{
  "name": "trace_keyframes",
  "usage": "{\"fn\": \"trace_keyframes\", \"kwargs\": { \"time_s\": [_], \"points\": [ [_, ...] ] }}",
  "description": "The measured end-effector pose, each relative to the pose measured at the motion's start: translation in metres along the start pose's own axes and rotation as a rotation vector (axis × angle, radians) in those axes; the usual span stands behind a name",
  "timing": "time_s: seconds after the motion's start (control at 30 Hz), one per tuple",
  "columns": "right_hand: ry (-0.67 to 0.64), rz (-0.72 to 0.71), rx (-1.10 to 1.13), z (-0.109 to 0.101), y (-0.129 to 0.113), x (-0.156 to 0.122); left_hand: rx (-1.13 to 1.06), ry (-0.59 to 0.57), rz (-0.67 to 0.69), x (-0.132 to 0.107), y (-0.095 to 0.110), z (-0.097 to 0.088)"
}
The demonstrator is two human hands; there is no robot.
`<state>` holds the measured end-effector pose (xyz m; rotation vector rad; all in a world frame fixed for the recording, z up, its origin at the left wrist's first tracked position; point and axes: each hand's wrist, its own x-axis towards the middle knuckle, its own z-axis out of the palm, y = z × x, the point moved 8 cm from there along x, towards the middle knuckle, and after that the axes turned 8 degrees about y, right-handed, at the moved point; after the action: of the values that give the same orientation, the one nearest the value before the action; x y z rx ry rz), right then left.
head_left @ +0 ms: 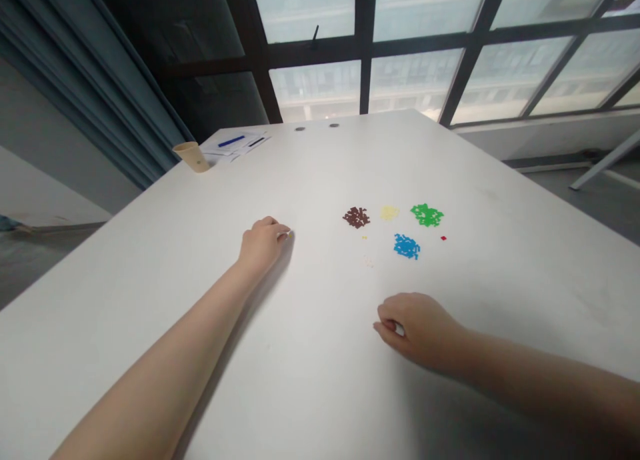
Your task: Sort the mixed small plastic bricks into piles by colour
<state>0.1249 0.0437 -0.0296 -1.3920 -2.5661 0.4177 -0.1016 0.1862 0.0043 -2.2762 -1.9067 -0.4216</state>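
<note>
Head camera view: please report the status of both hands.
Left hand pinching small yellow piece. Right hand curled over white table, nearest blue piece pile; its grip unclear.

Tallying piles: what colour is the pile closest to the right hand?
The pile nearest the right hand is blue; head view.

Both arms are bare and slim, and nothing is worn on them that I can see. The left arm [150, 387] and the right arm [540, 370] become narrow toward the wrist. The left hand [263, 247] and the right hand [417, 330] are small, with smooth skin and rounded fingers.
</note>
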Motion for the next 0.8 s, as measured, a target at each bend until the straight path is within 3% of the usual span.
{"fn": "trace_keyframes", "kwargs": {
  "time_s": [0.33,0.4,0.47,0.53,0.63,0.7,0.8],
  "points": [
    [-0.003,-0.027,-0.013,-0.001,0.003,-0.001,-0.118,0.016,0.046,0.0,0.011,0.011],
    [-0.004,-0.03,-0.014,-0.002,0.004,0.0,-0.245,0.027,0.025,-0.001,0.021,0.006],
    [-0.006,-0.035,-0.012,-0.001,0.005,0.0,-0.513,-0.021,-0.052,-0.008,0.038,0.002],
    [-0.009,-0.038,-0.008,0.0,0.005,0.0,-0.919,-0.205,-0.201,-0.025,0.064,0.01],
    [-0.011,-0.043,0.0,0.001,0.005,-0.001,-1.611,-0.641,-0.476,-0.069,0.122,0.026],
    [-0.01,-0.048,0.006,0.001,0.004,-0.001,-1.844,-0.811,-0.566,-0.092,0.149,0.028],
    [-0.005,-0.06,0.018,0.001,0.003,-0.001,-1.952,-0.933,-0.61,-0.109,0.164,0.031]
  ]
}}
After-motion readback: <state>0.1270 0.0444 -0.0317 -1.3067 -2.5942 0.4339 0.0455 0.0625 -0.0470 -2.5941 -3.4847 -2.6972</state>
